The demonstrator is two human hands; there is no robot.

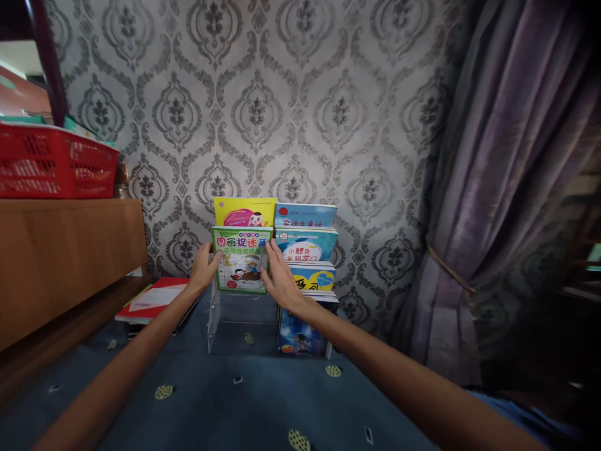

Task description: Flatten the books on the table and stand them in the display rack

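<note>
Toward 10 o'clock on the clear rack (pixel 213 318), the green book (pixel 241 266), probably light, slightly bendy and slick-covered, is held between the left hand (pixel 205 265) and right hand (pixel 282 279), their grip part-curled at its 9 and 3 o'clock edges, sensible holding places.

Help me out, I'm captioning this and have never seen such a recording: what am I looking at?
There is no machine here, just a person's bare hands. The single picture comes from a camera worn on their head, looking forward and down.

The left hand and right hand hold a green-bordered book by its side edges, in front of a yellow book. A clear rack stands on dark blue cloth, with more books tiered on its right side. A small pile, red and white on top, lies to the left.
</note>
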